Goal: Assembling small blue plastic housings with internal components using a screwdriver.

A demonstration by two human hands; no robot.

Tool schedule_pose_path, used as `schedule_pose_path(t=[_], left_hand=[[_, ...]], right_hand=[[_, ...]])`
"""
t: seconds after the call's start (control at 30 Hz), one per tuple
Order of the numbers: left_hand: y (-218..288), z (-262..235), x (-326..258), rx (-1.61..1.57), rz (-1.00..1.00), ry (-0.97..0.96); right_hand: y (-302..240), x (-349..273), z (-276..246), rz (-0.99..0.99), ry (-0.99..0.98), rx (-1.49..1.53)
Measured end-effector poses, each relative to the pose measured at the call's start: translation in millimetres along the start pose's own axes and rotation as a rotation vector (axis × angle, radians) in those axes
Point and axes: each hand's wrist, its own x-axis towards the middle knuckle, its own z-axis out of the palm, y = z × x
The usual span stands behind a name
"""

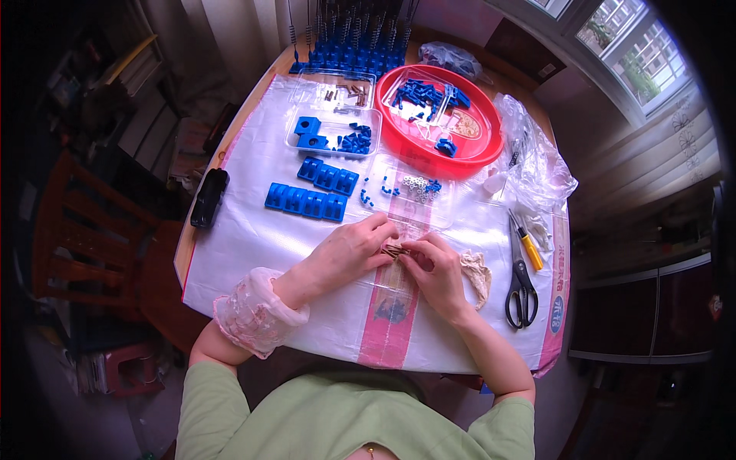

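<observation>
My left hand (pixel 349 253) and my right hand (pixel 435 270) meet over the white sheet (pixel 253 245) near the table's front. Both pinch a small bundle of thin brown metal pins (pixel 395 250) between their fingertips. A pink lace cuff (pixel 253 313) covers my left wrist. Just beyond the hands lies a clear tray (pixel 406 195) with small blue bits and silver rings. Two rows of blue plastic blocks (pixel 307 201) lie to the left of it.
A red round basin (pixel 479 149) with blue parts stands at the back. Clear boxes (pixel 333 126) hold blue and brown parts. Black scissors (pixel 521 287) and a yellow-handled tool (pixel 530 249) lie right. A black device (pixel 208 197) rests on the left edge. Crumpled plastic bags (pixel 537 165) lie at the right.
</observation>
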Motion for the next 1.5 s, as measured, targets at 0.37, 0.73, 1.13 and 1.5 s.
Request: schedule_pose_path(t=[0.37, 0.73, 1.13, 1.5], left_hand=[[-12, 8, 0, -0.012, 0.047, -0.012], [-11, 15, 3, -0.007, 0.052, 0.034], [-9, 12, 7, 0.02, 0.041, 0.113], [12, -101, 3, 0.392, -0.157, 0.344]], right_hand=[[-3, -1, -2, 0.012, 0.029, 0.04], [4, 1, 1, 0.02, 0.046, 0.094], [-4, 1, -3, -0.05, 0.07, 0.106], [-1, -4, -9, -0.089, 0.075, 0.135]])
